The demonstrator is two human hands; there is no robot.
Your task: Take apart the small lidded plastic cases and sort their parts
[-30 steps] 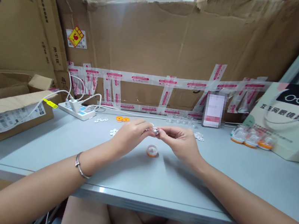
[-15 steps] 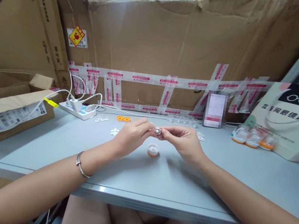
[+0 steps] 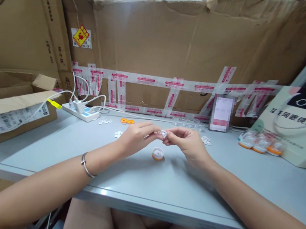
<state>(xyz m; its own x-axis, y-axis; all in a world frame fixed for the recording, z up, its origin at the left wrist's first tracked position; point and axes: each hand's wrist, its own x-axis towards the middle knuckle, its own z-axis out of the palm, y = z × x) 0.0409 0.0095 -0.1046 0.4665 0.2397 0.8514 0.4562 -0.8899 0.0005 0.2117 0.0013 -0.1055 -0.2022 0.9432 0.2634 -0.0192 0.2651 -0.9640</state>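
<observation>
Small clear plastic piece held between both hands above the tabletop.

I see the small clear plastic piece (image 3: 163,133) in the air at mid-table, pinched from both sides. The fingers of the left hand (image 3: 134,138) close on its left edge and the fingers of the right hand (image 3: 187,144) on its right edge. Directly below, an orange-rimmed cap (image 3: 158,154) stands alone on the grey tabletop (image 3: 159,187), apart from both hands. A metal bracelet (image 3: 87,164) sits on the left wrist. Farther back lie loose white discs (image 3: 117,134) and two orange rings (image 3: 126,121), with a power strip (image 3: 80,112) to the left. A row of orange-based clear containers (image 3: 260,144) stands at right, just before a printed paper bag (image 3: 299,126). A taped cardboard wall (image 3: 181,45) closes the rear.
</observation>
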